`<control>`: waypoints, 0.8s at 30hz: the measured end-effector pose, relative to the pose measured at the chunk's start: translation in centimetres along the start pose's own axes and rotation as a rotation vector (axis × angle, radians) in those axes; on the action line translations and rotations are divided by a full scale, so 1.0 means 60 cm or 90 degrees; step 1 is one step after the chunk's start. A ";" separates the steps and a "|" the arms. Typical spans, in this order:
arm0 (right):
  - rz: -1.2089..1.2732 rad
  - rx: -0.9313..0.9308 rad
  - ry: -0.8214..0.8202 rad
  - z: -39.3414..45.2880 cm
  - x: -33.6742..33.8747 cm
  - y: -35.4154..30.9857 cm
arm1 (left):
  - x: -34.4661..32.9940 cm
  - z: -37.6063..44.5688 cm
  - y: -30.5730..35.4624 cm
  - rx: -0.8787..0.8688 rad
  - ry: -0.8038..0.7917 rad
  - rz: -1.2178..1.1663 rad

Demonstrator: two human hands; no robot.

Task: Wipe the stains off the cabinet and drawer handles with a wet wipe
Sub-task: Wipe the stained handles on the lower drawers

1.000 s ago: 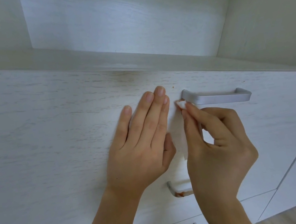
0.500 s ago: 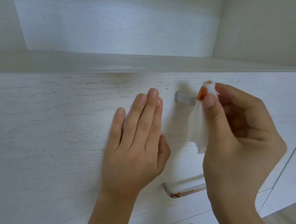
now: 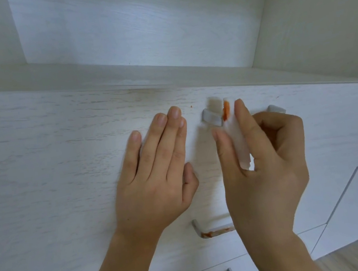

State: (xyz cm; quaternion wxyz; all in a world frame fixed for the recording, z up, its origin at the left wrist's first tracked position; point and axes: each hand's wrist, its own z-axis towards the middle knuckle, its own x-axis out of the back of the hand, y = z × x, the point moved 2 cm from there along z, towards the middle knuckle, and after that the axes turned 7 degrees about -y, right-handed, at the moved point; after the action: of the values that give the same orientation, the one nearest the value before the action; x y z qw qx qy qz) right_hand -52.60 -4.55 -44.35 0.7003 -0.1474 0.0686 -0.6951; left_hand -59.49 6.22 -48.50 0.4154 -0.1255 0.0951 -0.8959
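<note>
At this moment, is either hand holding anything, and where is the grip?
The right hand pinches the wet wipe along its folded middle, between thumb and fingers. The left hand lies flat on the drawer front, holding nothing.

White folded wet wipe (image 3: 234,131): orange-red smear. Whitewashed wood-grain drawer front (image 3: 50,166): pale grey streaks. Grey metal bar handle (image 3: 213,229): reddish-brown stain.

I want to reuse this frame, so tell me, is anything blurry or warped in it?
Head view: the right hand and wet wipe are slightly motion-blurred; the left hand looks sharper; wide-angle distortion bows the cabinet edges; light is soft, without glare.
</note>
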 end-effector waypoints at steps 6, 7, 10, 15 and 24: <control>0.010 0.029 0.072 0.000 0.000 -0.006 | 0.000 0.000 0.000 -0.002 0.000 0.000; 0.007 0.036 0.083 0.000 -0.002 -0.007 | 0.000 0.000 0.000 -0.002 0.001 0.000; 0.022 0.040 0.098 0.004 -0.006 -0.005 | 0.000 0.000 0.000 -0.002 0.005 -0.002; 0.035 0.016 0.099 0.006 -0.001 0.007 | -0.001 0.000 0.001 -0.002 0.005 -0.004; 0.048 0.030 0.082 0.005 0.004 0.018 | 0.000 0.000 0.001 -0.003 -0.004 0.014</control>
State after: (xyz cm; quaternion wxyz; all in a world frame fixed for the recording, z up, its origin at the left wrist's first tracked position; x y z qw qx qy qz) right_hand -51.45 -4.76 -44.36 0.7233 -0.0833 0.1023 -0.6778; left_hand -59.43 6.18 -48.53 0.4251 -0.1281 0.0973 -0.8907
